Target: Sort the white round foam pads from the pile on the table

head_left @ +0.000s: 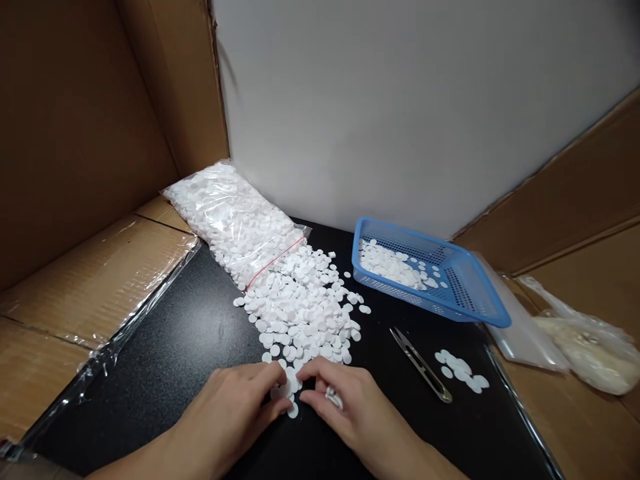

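Small white discs (310, 313) lie in a loose heap on the black tabletop, spilling from the mouth of a clear zip bag (230, 207) full of the same discs. At the near end of the heap my left hand (235, 407) is curled, with white discs between its thumb and forefinger. Facing it, my right hand (345, 400) has its fingers bent round a few white discs that show in the palm. Its thumb and forefinger tips are beside the loose discs between both hands. The other fingers of each hand are partly hidden.
Right of the heap stands a blue plastic basket (430, 300) with white discs inside. Thread snips (421, 365) lie before it, beside a small group of discs (461, 371). Plastic bags (590, 350) rest at far right. Cardboard (90, 280) flanks the table; a pale wall rises behind.
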Tool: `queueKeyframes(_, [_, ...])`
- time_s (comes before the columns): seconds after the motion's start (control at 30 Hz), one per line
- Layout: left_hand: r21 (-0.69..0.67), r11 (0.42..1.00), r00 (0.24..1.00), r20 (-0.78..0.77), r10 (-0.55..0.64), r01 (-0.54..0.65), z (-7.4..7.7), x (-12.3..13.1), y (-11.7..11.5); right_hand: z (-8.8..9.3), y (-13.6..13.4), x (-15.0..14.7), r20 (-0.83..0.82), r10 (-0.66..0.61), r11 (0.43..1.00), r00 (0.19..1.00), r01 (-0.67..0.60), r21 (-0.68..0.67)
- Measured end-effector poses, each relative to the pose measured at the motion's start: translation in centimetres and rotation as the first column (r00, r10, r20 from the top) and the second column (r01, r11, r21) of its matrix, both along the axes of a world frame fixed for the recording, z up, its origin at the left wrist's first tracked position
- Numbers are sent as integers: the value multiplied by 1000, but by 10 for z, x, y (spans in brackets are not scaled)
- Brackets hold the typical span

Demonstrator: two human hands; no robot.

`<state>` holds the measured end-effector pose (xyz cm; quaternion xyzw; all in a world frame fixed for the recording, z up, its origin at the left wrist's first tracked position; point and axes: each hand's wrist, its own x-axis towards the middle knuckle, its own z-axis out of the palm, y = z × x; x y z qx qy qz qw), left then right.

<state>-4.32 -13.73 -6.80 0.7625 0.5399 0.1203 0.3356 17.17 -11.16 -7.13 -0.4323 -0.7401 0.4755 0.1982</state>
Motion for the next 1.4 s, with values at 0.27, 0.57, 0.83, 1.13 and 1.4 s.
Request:
queueKeyframes(0.27, [78,996,996,69,-56,51,-4,-4,5,-8,-1,-8,1,50,992,999,-50,119])
queueKeyframes(0.57, [-328,936,922,311,232,-125,14,-8,20,3,7,-11,-232,-277,786,932,80,-613])
queueKeyframes(0.83, [-557,819,770,460,442,-137,24,-9,26,6,11,-7,-403,-314,775,860,-13,-632])
queueKeyframes(1.13, [-543,835,689,573,444,-87,25,-3,19,-5,12,1,123,116,955,986,-145,257])
queueKeyframes(1.4, [-70,998,988,151,16,-6,6,2,7,-10,11,-3,86,76,966,993,-95,242])
